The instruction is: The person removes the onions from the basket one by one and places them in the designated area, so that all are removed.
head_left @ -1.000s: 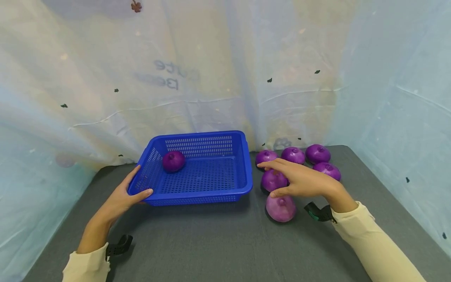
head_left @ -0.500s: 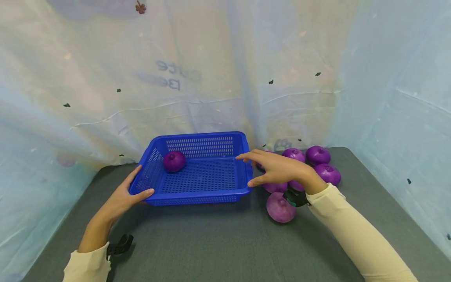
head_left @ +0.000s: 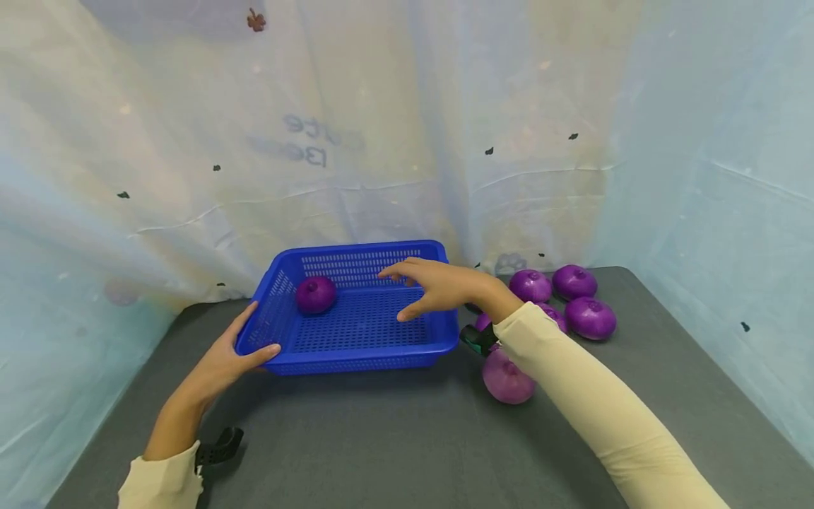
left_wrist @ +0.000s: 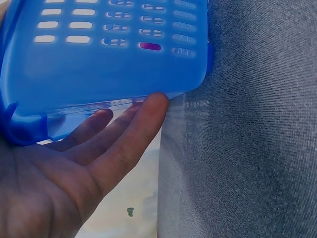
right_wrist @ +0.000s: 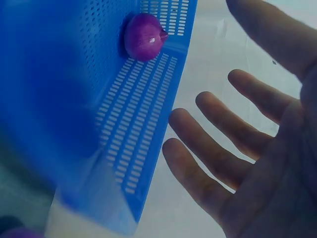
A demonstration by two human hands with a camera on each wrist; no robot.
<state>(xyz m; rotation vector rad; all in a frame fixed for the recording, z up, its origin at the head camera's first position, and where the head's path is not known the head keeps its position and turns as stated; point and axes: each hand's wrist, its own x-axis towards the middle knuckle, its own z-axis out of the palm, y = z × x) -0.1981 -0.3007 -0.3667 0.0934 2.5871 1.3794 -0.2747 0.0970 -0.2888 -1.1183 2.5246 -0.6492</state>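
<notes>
A blue slotted plastic basket (head_left: 356,351) stands at the back of the dark table, with one purple onion (head_left: 316,294) in its left part. My left hand (head_left: 219,364) rests against the basket's front left corner, thumb at the front rim and fairly straight fingers along the left side. In the left wrist view, the fingers (left_wrist: 133,141) touch the basket's outer wall. My right hand (head_left: 439,286) hovers over the basket's right half, fingers spread and nothing held. Right of the basket several more onions (head_left: 590,318) lie in a group, partly hidden by my right forearm.
A paler onion (head_left: 509,378) sits nearest the front of the group. Pale plastic sheeting (head_left: 381,141) hangs behind the table (head_left: 356,438) and along its sides. A black wrist strap (head_left: 219,447) is on my left wrist, another on my right.
My right hand has moved left from above the onions, past the basket's right rim, to over its inside. The left hand stays at the corner. The onion in the basket has not moved.
</notes>
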